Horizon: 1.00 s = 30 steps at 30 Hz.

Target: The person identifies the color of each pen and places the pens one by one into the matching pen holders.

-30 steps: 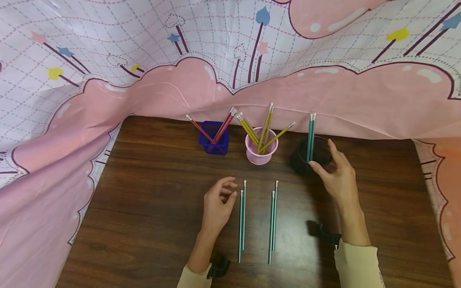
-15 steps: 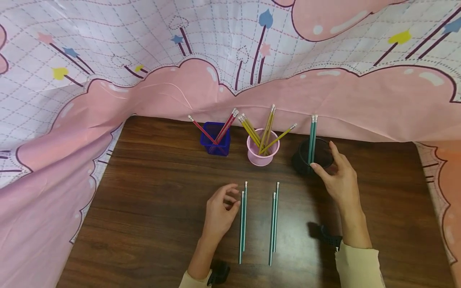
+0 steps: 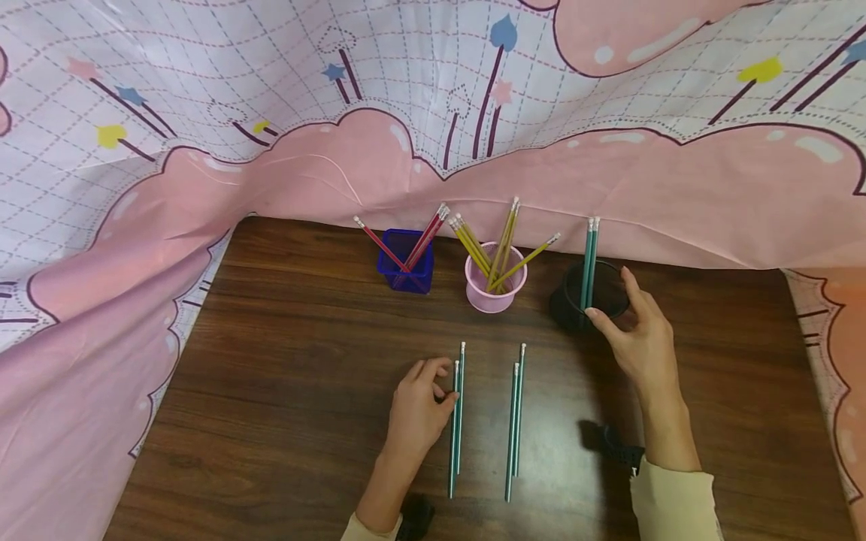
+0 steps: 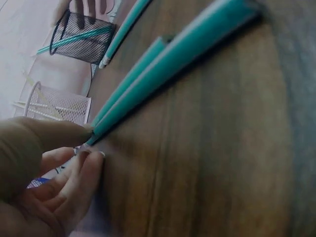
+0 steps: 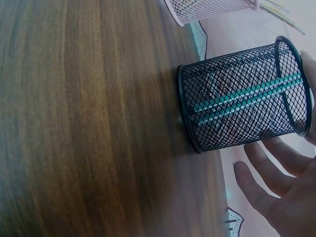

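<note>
In the head view my left hand is beside the left pair of green pencils, which lie on the table. Its thumb overlaps one pencil near the eraser end, and a gap shows between thumb and fingertips. My right hand holds the round black mesh pencil cup by its rim, thumb in front and index finger at the right side. Two green pencils stand in that cup. The right wrist view shows the mesh cup upright on the table, the other fingers apart from it.
Another pair of green pencils lies to the right of the first. At the back stand a blue square mesh cup with red pencils and a pink mesh cup with yellow pencils. A patterned cloth hangs behind the table.
My left hand has moved slightly right and nearer to me, from beside the left pair of pencils to touching or overlapping it. My right hand stays at the black cup.
</note>
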Each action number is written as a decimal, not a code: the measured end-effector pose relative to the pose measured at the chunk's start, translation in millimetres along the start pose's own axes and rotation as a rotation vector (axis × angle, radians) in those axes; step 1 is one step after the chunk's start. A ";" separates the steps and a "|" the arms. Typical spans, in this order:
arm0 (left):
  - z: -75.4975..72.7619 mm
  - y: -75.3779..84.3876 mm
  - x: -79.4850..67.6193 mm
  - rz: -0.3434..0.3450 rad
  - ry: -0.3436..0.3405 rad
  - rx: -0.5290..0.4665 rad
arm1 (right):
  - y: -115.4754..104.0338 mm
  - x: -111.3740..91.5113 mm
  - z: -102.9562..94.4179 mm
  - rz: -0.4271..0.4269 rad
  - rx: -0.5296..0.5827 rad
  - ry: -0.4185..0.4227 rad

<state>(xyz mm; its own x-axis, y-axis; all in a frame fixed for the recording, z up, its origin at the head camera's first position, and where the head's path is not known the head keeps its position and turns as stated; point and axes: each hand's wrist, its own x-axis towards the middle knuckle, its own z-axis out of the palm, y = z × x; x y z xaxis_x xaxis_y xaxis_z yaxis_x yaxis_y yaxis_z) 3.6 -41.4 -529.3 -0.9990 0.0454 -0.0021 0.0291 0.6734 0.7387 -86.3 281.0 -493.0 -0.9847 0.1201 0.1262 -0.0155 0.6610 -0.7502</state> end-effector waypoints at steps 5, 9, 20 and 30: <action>1.9 4.3 -3.9 -0.028 -0.021 0.103 | -0.4 -2.0 0.3 0.006 -0.003 -0.001; 0.4 11.4 -3.5 -0.049 -0.009 0.197 | -0.8 -1.5 0.3 0.005 0.005 -0.005; 1.1 22.7 4.2 -0.092 -0.013 0.317 | -0.3 -0.1 -0.9 0.003 -0.004 0.002; -4.8 15.5 11.0 -0.105 0.012 0.295 | -1.3 0.1 -0.9 0.006 0.002 0.011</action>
<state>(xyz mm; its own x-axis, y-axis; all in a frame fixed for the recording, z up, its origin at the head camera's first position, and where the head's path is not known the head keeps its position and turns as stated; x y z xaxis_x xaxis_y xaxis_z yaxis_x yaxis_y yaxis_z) -7.2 -34.0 -514.6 -0.9973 -0.0434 -0.0586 -0.0672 0.8592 0.5072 -86.2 280.8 -491.4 -0.9828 0.1322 0.1292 -0.0102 0.6591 -0.7520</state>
